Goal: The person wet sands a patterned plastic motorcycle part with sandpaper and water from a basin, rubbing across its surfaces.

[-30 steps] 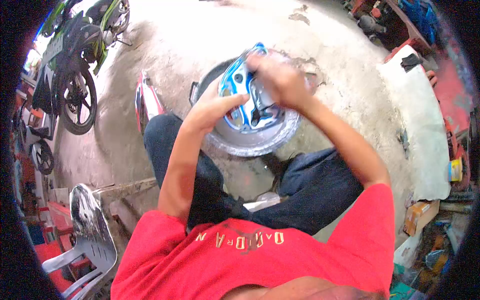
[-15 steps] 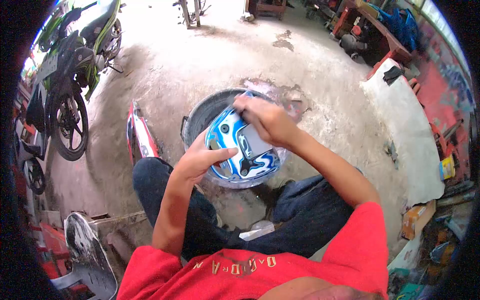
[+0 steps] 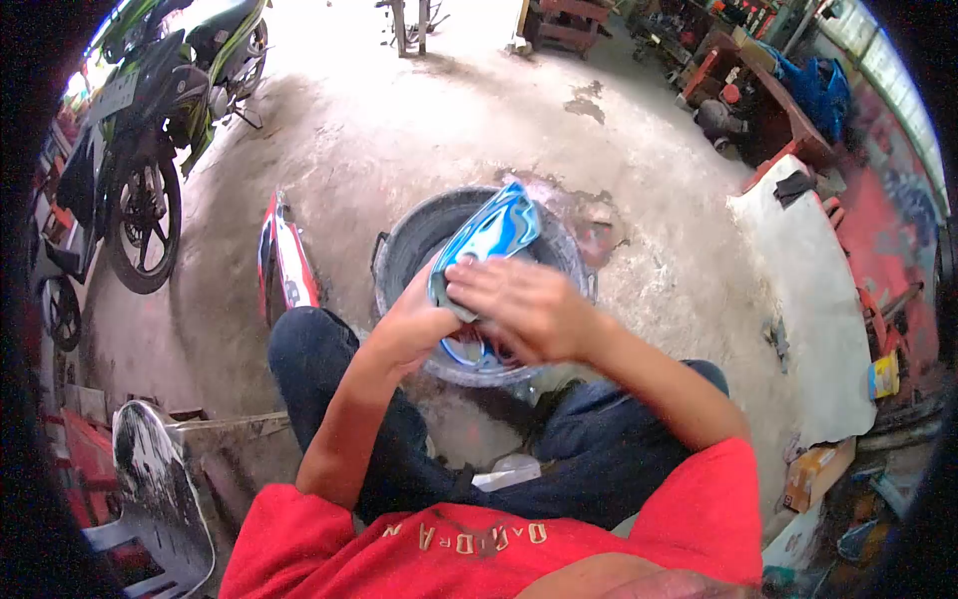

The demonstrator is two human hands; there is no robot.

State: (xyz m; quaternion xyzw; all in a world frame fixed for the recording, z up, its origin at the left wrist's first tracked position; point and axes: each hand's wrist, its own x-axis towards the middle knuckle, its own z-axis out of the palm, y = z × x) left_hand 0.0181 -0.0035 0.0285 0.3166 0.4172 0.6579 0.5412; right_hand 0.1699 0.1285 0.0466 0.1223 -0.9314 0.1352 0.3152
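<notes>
Steadying a blue-and-white panel [image 3: 491, 228] over the basin calls for one firm hand and one light one

The left hand [image 3: 411, 321] is closed round the panel's near, left edge, with the thumb on the near side; its fingers are largely hidden. The right hand [image 3: 531, 304] lies across the lower part of the panel, fingers nearly straight and together, slightly blurred. Whether anything sits under that palm cannot be told.

The panel is held tilted above the round basin [image 3: 419, 230], its upper end pointing away from the person. A firm hold at the edge should leave most of the painted face free, and flat, even pressure from the right fingers would probably treat the glossy surface more kindly than fingertips digging in. Curves and corners likely need a gentler touch, and the left hand should brace against each push so that the panel does not twist.

The basin stands on the concrete floor [image 3: 664, 260] just beyond the bent knees; working above it seems sensible. A red-and-white panel [image 3: 291, 265] lies to its left, well out of elbow range.
</notes>
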